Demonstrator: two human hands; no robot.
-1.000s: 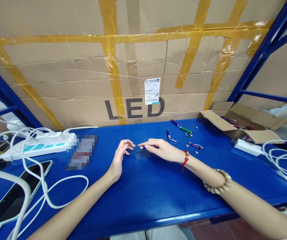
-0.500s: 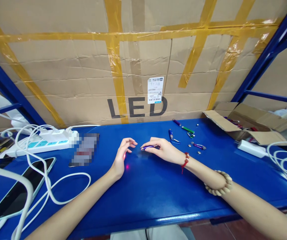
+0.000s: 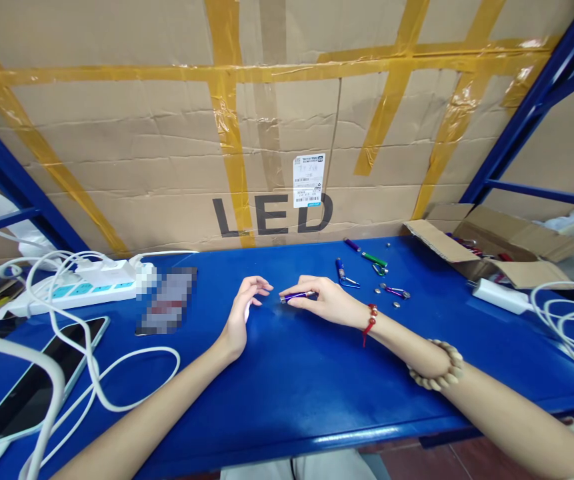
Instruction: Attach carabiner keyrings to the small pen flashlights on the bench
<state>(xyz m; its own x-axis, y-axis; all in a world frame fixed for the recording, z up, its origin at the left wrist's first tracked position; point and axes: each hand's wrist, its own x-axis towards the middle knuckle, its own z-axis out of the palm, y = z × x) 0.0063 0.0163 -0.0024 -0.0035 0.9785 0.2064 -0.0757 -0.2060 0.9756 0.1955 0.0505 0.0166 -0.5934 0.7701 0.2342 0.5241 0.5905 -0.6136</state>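
Pinched between the thumb and fingers of my right hand [image 3: 327, 301] is a small purple laser pointer [image 3: 295, 297], its tip toward the left. Facing that tip, my left hand [image 3: 240, 319] is raised over the table with curved, parted fingers and nothing in it. A white glow shows on its palm. To the right of my right hand lie a blue penlight with a clip [image 3: 341, 269], a purple and green penlight [image 3: 367, 255], a small purple clip piece [image 3: 395, 292] and several button cells [image 3: 396, 305].
An open cardboard box [image 3: 439, 243] with more small coloured items stands at the back right, beside a white charger [image 3: 501, 297] and coiled cable. On the left are a power strip [image 3: 87, 293], looping white cables and a phone [image 3: 37, 387]. A large carton [image 3: 167, 160] backs the blue table [image 3: 287, 393].
The red glow on my left palm and the red dot on the table are gone; the palm is now lit white. Both hands stay almost in place.
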